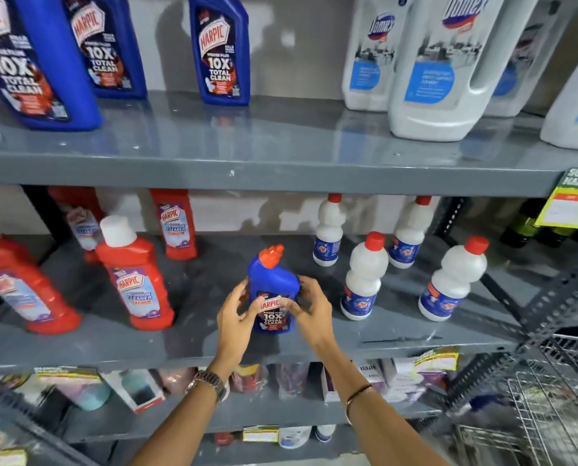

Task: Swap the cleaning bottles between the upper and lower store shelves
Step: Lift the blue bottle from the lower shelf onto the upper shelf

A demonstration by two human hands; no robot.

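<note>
A small blue plastic bottle with an orange cap (273, 290) is being stood near the front of the lower grey metal shelf (398, 344), cupped loosely between the left hand (235, 317) and the right hand (309, 311); release, then a red bottle, is judged next.

We viewed the scene from a single head-worn wide-angle camera, facing forward and slightly downward, close to the lower shelf (381, 348), with the upper shelf (281, 169) above
</note>
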